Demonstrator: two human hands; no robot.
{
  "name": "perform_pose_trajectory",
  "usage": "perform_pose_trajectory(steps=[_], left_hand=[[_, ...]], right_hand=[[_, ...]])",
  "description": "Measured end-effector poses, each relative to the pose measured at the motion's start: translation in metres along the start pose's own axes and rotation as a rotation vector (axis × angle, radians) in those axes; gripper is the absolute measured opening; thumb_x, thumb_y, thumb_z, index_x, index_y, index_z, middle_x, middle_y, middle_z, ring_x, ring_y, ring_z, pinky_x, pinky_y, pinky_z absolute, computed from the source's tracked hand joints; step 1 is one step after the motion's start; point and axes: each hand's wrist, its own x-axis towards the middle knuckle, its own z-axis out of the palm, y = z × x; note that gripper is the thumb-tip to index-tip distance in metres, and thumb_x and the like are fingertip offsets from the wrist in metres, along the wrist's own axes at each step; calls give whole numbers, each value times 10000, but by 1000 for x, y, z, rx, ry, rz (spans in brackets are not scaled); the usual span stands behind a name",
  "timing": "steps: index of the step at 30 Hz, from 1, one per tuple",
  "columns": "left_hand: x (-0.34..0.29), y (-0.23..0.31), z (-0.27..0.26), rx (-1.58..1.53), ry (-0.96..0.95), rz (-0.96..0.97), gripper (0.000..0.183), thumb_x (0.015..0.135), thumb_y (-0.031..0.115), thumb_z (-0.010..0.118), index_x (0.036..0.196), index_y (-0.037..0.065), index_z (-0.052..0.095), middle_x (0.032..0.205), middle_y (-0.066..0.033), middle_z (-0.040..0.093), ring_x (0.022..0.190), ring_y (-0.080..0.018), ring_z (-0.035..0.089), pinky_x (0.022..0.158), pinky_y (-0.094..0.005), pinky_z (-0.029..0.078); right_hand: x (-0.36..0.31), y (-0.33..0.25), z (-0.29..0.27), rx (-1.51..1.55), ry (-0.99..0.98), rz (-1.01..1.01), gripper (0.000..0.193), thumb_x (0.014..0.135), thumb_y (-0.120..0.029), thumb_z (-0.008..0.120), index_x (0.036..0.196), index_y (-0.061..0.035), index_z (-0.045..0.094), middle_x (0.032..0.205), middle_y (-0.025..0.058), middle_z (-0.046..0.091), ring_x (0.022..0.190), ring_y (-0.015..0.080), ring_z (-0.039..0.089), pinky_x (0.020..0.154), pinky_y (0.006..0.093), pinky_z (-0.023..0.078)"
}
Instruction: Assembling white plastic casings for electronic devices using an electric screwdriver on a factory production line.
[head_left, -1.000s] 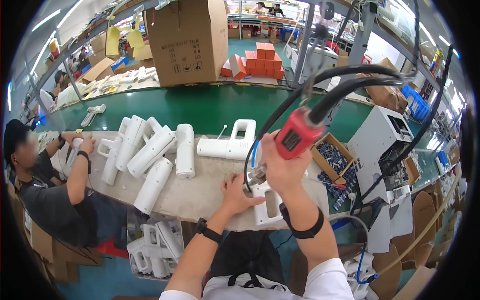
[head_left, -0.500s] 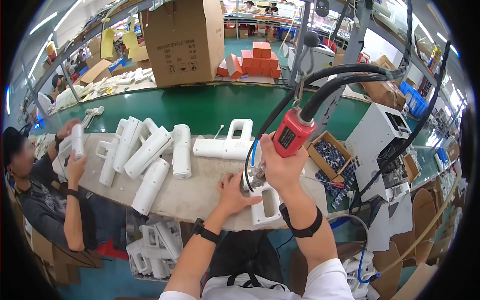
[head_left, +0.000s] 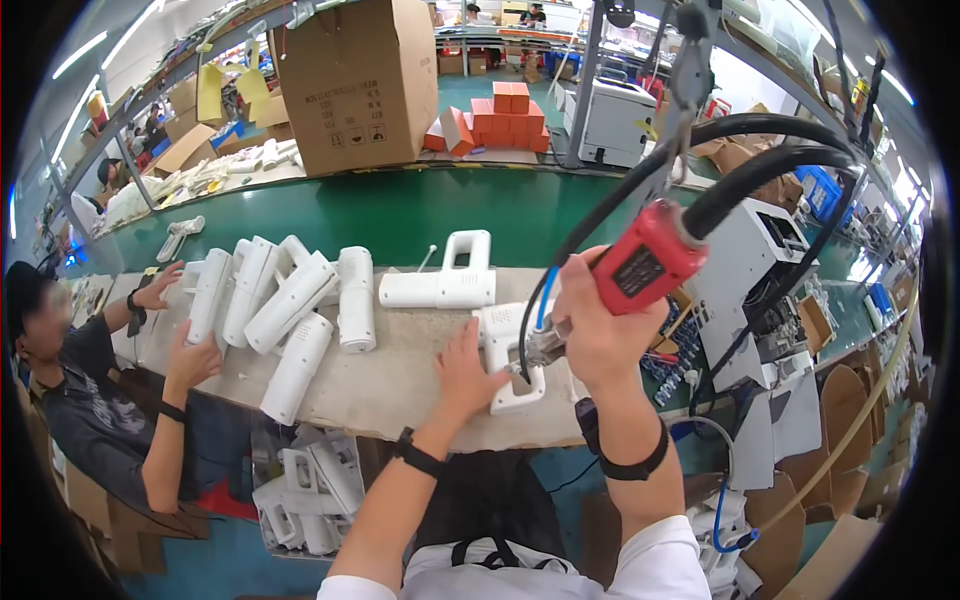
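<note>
My right hand (head_left: 605,335) is wrapped round a red power screwdriver (head_left: 650,258), which leans to the right and hangs from a metal hook with thick black cables at its top. Its silver front end (head_left: 545,346) is over a white gun-shaped plastic housing (head_left: 495,325) with a loop handle, lying on the bench in front of me. Whether the tip touches the housing is hidden. My left hand (head_left: 463,375) lies beside that housing with its fingers spread, the thumb against the handle side. Another white housing (head_left: 440,288) lies just beyond.
Several white housings (head_left: 290,300) lie on the left of the bench (head_left: 400,390). At the left a co-worker's hand (head_left: 195,355) touches one. A green surface (head_left: 470,205) runs behind, with a large carton (head_left: 350,90). Small dark parts (head_left: 672,375) lie at right.
The screwdriver and my right hand have moved right, and the tool tilts more. The housing under it has turned and shows more of its body. The co-worker has lowered a housing to the bench.
</note>
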Motion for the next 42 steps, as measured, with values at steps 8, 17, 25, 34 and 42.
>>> perform_pose_trajectory(steps=[8,17,25,34,42], left_hand=[[7,-12,10,-75,19,-4,964,658,476,765,1435,115,322,1411,-161,376,1305,-327,352,1034,-577,220],[5,-13,16,-12,67,24,984,605,346,816,1431,151,318,1389,-144,408,1284,-342,390,990,-577,291],[14,-28,18,-174,70,94,924,658,443,775,1419,136,349,1380,-154,412,1290,-332,379,1032,-570,230],[6,-22,21,-61,7,45,932,634,287,764,1437,183,303,1343,-86,424,1256,-319,400,965,-583,287],[18,-77,80,-22,151,79,765,705,319,707,1379,127,403,1315,-118,455,1183,-316,462,903,-530,352]], right_hand=[[-12,9,-29,-80,-22,11,86,858,-52,664,853,1,597,576,4,558,452,65,510,425,198,376],[-36,50,-24,-134,-19,129,110,851,-76,681,806,-5,610,638,-7,572,576,57,523,525,230,412],[-16,-27,-1,14,-57,47,92,850,-48,677,839,7,605,654,3,585,511,51,533,472,188,405],[-34,-1,19,67,-128,186,97,861,-78,681,838,-2,625,682,-9,597,570,40,535,511,203,419],[-58,33,31,-27,-142,253,81,845,-66,665,805,-12,621,675,-7,592,627,57,535,569,241,438]])
